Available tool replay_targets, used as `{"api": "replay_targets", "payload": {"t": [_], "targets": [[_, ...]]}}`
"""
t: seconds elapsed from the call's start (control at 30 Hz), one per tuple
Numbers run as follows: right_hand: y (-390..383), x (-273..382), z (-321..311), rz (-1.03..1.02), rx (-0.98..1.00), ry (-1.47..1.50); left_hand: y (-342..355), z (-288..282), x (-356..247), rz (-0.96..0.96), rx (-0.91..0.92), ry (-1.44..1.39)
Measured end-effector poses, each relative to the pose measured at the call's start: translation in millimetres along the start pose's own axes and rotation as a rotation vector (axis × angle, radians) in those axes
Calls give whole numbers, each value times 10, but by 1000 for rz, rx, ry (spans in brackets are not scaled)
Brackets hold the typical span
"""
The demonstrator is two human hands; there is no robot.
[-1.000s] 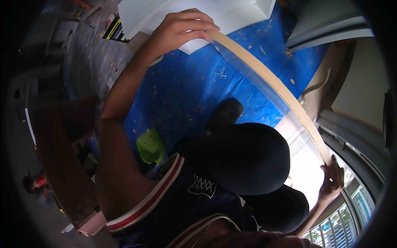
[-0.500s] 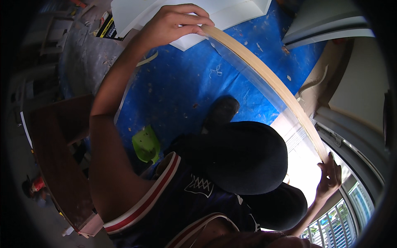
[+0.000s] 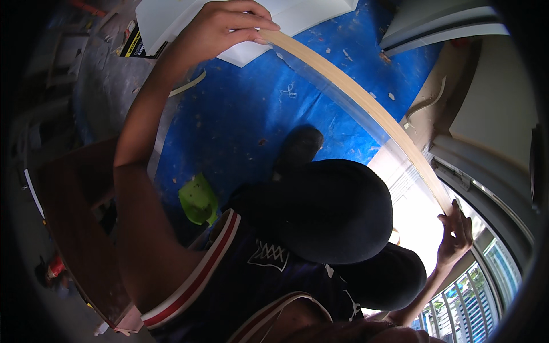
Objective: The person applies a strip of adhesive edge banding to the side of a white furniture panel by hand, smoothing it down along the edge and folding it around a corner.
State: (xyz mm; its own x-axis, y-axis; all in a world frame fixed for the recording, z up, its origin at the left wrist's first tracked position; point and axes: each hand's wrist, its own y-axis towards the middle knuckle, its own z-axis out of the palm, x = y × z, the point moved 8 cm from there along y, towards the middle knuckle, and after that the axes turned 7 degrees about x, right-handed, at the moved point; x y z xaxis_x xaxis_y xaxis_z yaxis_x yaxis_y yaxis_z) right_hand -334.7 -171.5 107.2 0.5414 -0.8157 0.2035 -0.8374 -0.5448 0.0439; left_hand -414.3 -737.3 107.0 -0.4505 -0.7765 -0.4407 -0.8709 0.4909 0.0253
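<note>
A long, light-wood strip point(image 3: 354, 90) spans the view from upper middle to right, curved in the fisheye picture. Along its near side runs a see-through, glass-like sheet point(image 3: 343, 106); how the two join, I cannot tell. My left hand point(image 3: 220, 27) is closed on the strip's far left end, thumb below and fingers above. At the other end, my right hand point(image 3: 456, 233) grips the strip with the thumb and fingers pinched around it. The strip is held up over a blue floor sheet point(image 3: 240, 108), in front of my bent knees.
White panels point(image 3: 251, 52) lie beyond my left hand, beside a black and yellow box point(image 3: 135, 44). A green dustpan point(image 3: 198, 200) sits near my left side. At the left stands a dark brown wooden piece point(image 3: 68, 206). A sliding-door frame point(image 3: 486, 194) and railing point(image 3: 463, 303) are at the right.
The whole view has shifted a little, so most things sit farther left and higher. Both hands keep their hold on the strip's ends.
</note>
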Motion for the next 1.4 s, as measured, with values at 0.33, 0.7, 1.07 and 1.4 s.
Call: {"api": "replay_targets", "payload": {"t": [0.33,0.7,1.07,1.4], "targets": [[-1,-10,25,45,24,27,-16,8,79,19,17,-118],[14,27,8,10,18,18,-17,19,100,-81,103,-72],[-8,-20,36,42,29,13,101,154,-212,94,96,52],[23,39,11,-1,8,-5,77,137,-175,30,4,51]]}}
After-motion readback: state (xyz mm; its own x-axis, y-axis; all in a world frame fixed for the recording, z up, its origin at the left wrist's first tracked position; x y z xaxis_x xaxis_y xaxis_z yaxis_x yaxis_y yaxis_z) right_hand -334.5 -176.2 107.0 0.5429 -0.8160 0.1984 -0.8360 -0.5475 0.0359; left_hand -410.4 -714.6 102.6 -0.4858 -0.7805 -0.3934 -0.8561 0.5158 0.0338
